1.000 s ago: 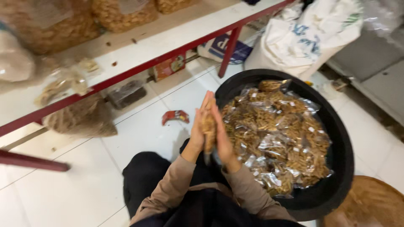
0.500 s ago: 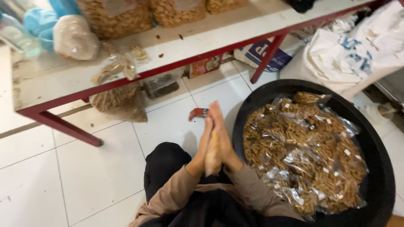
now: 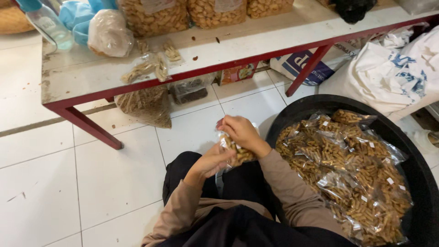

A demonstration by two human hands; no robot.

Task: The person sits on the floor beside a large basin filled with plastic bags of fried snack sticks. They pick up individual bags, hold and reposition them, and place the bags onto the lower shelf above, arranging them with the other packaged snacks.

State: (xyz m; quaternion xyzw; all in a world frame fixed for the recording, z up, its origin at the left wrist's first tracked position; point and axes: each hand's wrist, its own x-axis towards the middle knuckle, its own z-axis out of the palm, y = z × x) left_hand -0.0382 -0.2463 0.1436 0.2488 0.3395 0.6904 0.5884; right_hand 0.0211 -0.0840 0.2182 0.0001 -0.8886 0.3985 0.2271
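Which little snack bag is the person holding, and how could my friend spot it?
Find the big black tub full of snack packets on the white tiled floor. Just left of it, over the person's lap, both hands grip one small clear bag of brown sticks. It alone is held up, outside the tub.

Snack-packing workroom: bulk snack bags (image 3: 155, 16) (on a bench (image 3: 73, 75)), packets in tub (image 3: 414, 169)
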